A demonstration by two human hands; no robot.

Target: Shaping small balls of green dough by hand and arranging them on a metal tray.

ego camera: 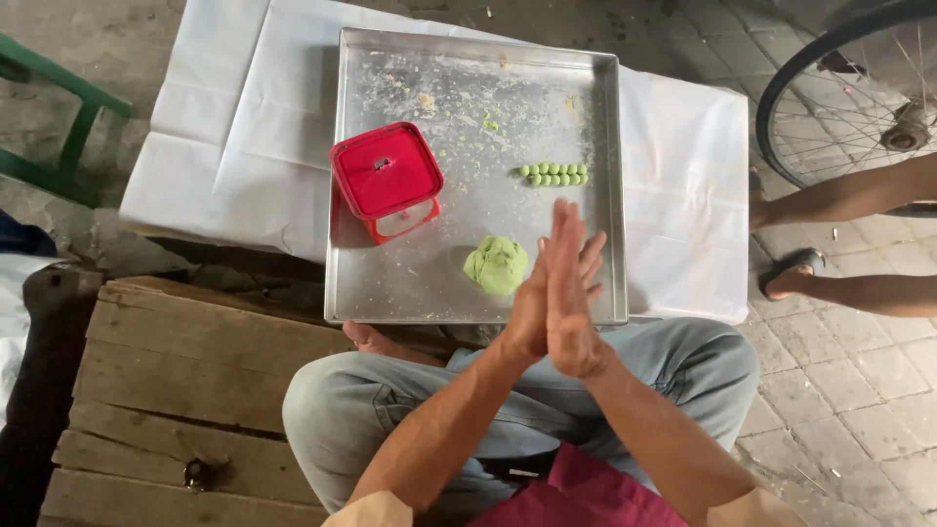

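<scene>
My left hand (pixel 528 317) and my right hand (pixel 569 293) are pressed flat together, palm to palm, fingers straight and pointing away from me. They hover over the near right corner of a square metal tray (pixel 595 293). Whatever may lie between the palms is hidden. Just left of my hands, a lump of green dough (pixel 496 265) rests on the tray. Farther back, several small green dough balls (pixel 553 175) lie in two short rows. A square container with a red lid (pixel 387 179) stands on the tray's left side.
The tray sits on a white sheet (pixel 234 146) over a low support. A wooden pallet (pixel 185 390) lies at my left, with a green frame (pixel 73 137) beyond it. At right are a bicycle wheel (pixel 830 98) and another person's sandalled feet (pixel 795 268) on paving.
</scene>
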